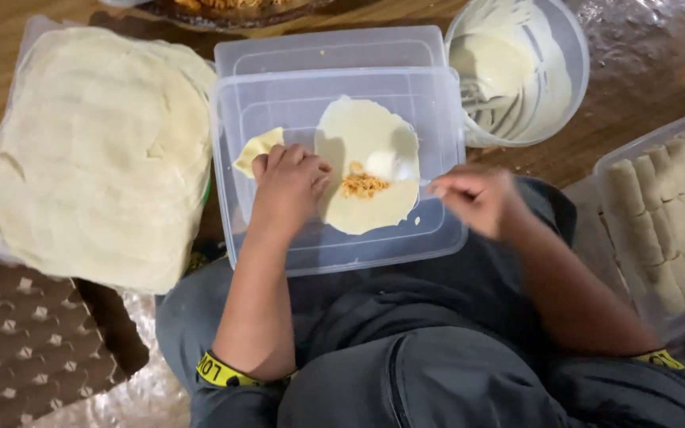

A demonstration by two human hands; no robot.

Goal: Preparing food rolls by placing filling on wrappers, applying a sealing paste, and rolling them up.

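Two hands; two tubs; one bowl.

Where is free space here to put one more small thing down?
Bare lid shows below the round wrapper, and bare wood between the white tub and the tray of rolls. Around the left hand and right hand it is crowded.

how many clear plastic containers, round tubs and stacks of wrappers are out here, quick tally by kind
Clear rectangular plastic containers: 3 (upturned work container, one behind it, box of finished rolls)
Round batter tub: 1
Stack of wrappers: 1
Single wrapper with filling: 1
Total: 6
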